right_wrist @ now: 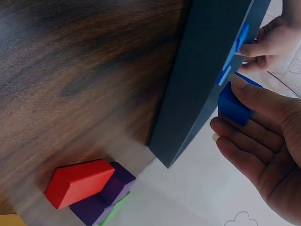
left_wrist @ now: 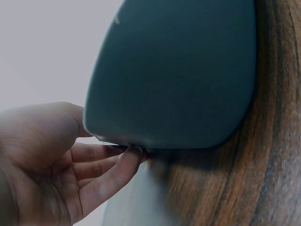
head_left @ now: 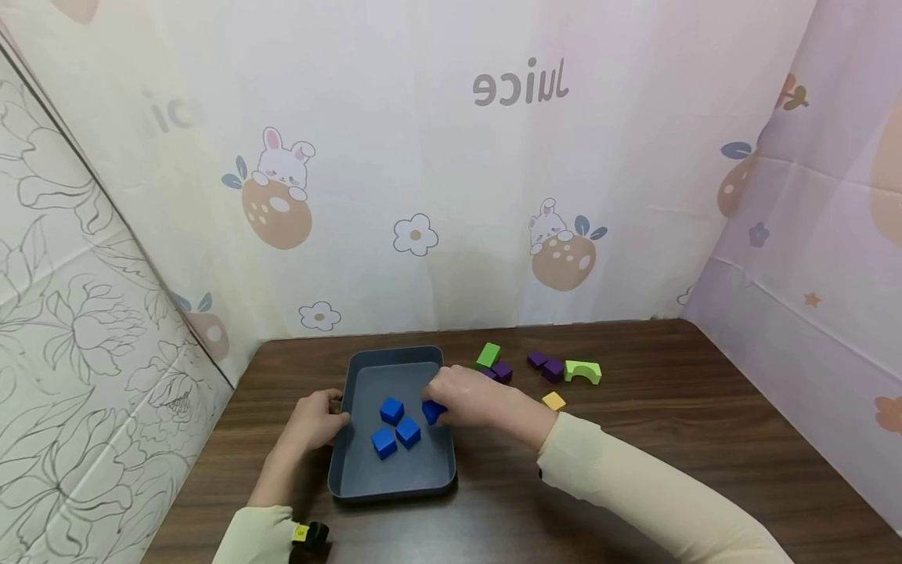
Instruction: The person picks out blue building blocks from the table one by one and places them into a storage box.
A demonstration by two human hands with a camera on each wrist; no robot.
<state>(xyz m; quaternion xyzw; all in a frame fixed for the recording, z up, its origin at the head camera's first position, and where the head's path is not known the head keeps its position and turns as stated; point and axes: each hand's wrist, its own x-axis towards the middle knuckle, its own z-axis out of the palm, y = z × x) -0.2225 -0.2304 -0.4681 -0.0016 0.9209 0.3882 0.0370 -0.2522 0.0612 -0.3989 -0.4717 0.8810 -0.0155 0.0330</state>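
Observation:
A dark grey tray (head_left: 362, 478) lies on the wooden table. Three blue cubes sit inside it near the middle, one of them a blue cube (head_left: 384, 442) at the front. My right hand (head_left: 467, 395) is over the tray's right rim, pinching another blue block (right_wrist: 233, 104) between thumb and fingers. My left hand (head_left: 315, 421) grips the tray's left side, thumb at the rim and fingers against the outer wall; the left wrist view shows those fingers (left_wrist: 110, 181) curled at the tray's edge.
Right of the tray lie a green block (head_left: 488, 356), several purple blocks (head_left: 553, 370), a green arch (head_left: 583, 372) and a yellow block (head_left: 553, 401). A red block (right_wrist: 80, 183) shows beside purple ones in the right wrist view. A printed curtain (head_left: 423, 282) hangs behind the table.

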